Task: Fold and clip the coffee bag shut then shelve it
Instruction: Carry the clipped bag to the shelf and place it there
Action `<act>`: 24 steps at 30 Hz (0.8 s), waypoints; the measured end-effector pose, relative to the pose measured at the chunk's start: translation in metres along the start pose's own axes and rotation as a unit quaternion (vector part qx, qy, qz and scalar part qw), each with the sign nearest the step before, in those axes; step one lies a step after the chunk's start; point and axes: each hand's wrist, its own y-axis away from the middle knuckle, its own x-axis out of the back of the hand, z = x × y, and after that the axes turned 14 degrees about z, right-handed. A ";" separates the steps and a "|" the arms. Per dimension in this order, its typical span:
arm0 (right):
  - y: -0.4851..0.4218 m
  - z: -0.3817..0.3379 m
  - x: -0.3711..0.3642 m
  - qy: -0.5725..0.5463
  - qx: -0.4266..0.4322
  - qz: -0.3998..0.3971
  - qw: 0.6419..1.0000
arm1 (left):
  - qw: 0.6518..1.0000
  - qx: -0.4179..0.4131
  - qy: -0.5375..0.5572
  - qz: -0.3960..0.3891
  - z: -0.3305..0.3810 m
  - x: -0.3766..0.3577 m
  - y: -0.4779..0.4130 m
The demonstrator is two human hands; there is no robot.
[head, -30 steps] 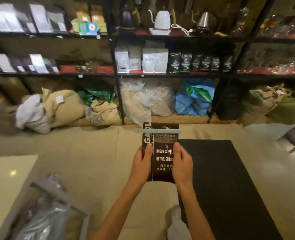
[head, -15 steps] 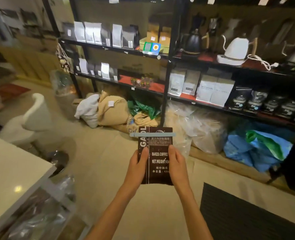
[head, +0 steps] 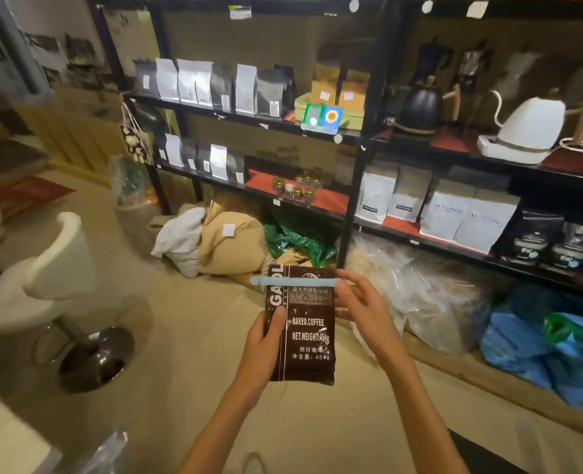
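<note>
A dark brown coffee bag [head: 308, 340] with white lettering is held upright in front of me, above the floor. A pale blue clip [head: 291, 281] runs across its folded top. My left hand [head: 266, 340] grips the bag's left edge, thumb on the front. My right hand [head: 361, 307] is at the upper right corner, fingers spread, fingertips at the clip's right end. Behind the bag stands the black shelving unit [head: 358, 186] with rows of bags.
Sacks [head: 228, 244] and plastic bags [head: 433, 295] lie on the floor under the shelves. A white swivel stool [head: 43, 285] stands at the left. Kettles [head: 526, 131] sit on the upper right shelf. A white counter corner [head: 6, 436] is at bottom left.
My view has swung left and closer to the shelves. My right hand has slid up from the bag's side to the clip's right end.
</note>
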 end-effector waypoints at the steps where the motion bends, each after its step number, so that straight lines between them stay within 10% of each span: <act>1: -0.021 -0.007 -0.012 0.012 0.010 -0.009 1.000 | 1.000 0.001 0.011 -0.007 0.004 0.000 -0.022; 24: -0.419 -0.030 -0.253 0.110 0.035 -0.087 0.990 | 0.997 0.033 -0.017 -0.063 0.094 0.009 -0.465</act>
